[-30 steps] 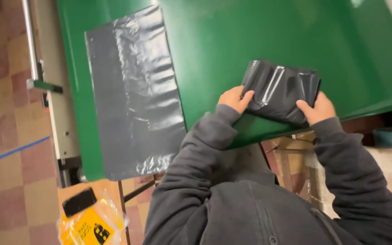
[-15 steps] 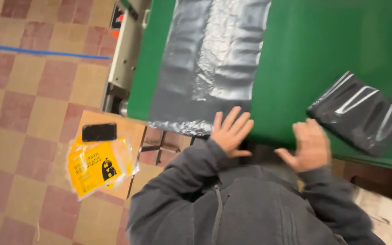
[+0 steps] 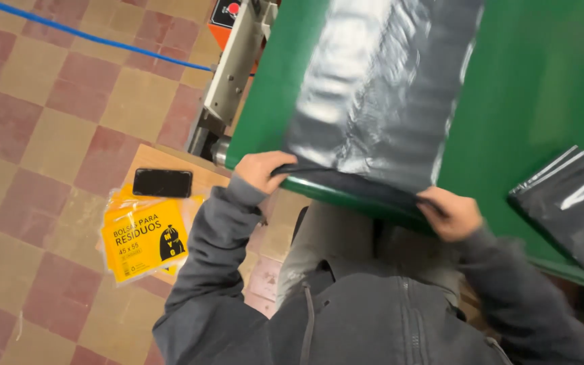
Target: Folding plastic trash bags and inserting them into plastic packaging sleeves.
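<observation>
A large flat grey plastic bag (image 3: 380, 94) lies stretched out on the green table (image 3: 535, 74). My left hand (image 3: 259, 169) pinches the bag's near left corner at the table's edge. My right hand (image 3: 449, 213) grips the near right corner, where the bag's end hangs over the edge. A folded dark plastic bag (image 3: 572, 206) rests on the table to the right of my right hand, apart from it.
A black phone (image 3: 162, 182) and a stack of yellow printed packets (image 3: 144, 238) lie on a low wooden surface (image 3: 163, 159) to the left. A metal machine frame (image 3: 234, 74) stands by the table's left side. The checkered tile floor (image 3: 55, 122) carries a blue line (image 3: 89, 37).
Both hands left the folded dark bag, which now lies to the right, and moved left to take hold of the flat grey bag's near end. The view has swung to the left.
</observation>
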